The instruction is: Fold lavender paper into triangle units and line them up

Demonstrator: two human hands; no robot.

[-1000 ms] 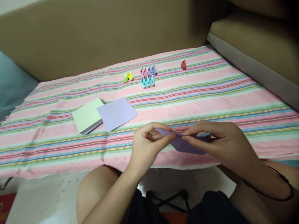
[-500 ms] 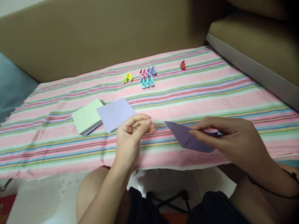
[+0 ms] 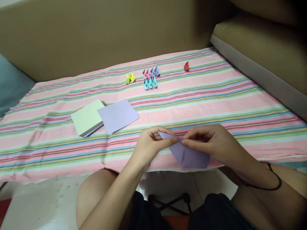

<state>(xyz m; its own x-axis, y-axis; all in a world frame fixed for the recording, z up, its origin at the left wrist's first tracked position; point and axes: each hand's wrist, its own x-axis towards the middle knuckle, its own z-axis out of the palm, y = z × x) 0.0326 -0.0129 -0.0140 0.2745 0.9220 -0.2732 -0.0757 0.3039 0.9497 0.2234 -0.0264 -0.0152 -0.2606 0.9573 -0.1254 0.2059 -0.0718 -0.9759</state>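
Observation:
A folded purple paper (image 3: 189,155) hangs between both hands just above the near edge of the striped cloth (image 3: 216,95). My left hand (image 3: 150,147) pinches its upper left corner with thumb and fingers. My right hand (image 3: 211,142) grips the upper right part, fingers curled over the fold. A crease runs down the paper's middle.
A flat purple sheet (image 3: 117,115) overlaps a pale green stack of paper (image 3: 86,118) at the left. Small folded pieces stand at the far side: yellow (image 3: 129,78), pink and purple (image 3: 150,72), cyan (image 3: 150,83), red (image 3: 186,66). Brown cushions rise behind and at the right. My knees are below.
Half a second ago my left hand was off the purple paper, held to the left. It has come back and pinches the paper's left corner again. The paper now sits lower.

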